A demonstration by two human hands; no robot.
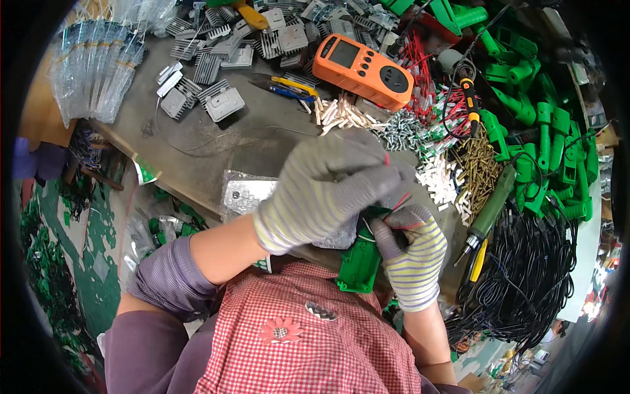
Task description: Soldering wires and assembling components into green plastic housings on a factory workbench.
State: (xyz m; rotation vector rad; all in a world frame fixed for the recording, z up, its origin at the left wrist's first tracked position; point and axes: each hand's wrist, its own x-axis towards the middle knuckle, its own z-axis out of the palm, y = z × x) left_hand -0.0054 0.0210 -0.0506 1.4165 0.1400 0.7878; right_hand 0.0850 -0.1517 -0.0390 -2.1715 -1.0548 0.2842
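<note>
My left hand (331,187), in a grey and yellow striped glove, is raised over the table's near edge with its fingers closed. A small red bit shows at its fingertips; what they pinch is mostly hidden. Lower and to the right, my right hand (418,256) is closed on a green plastic housing (359,266), an open-sided shell tilted in front of the apron. Thin red wire (401,201) sticks out by the right fingers. Beneath the left hand lies clear bubble wrap with a grey metal plate (248,195).
Finned metal heat sinks (223,100), pliers (286,87) and an orange meter (363,71) stand farther back. To the right are screws (401,131), brass-coloured pins (478,167), a green electric screwdriver (489,207), black cables (518,276) and green housings (545,141).
</note>
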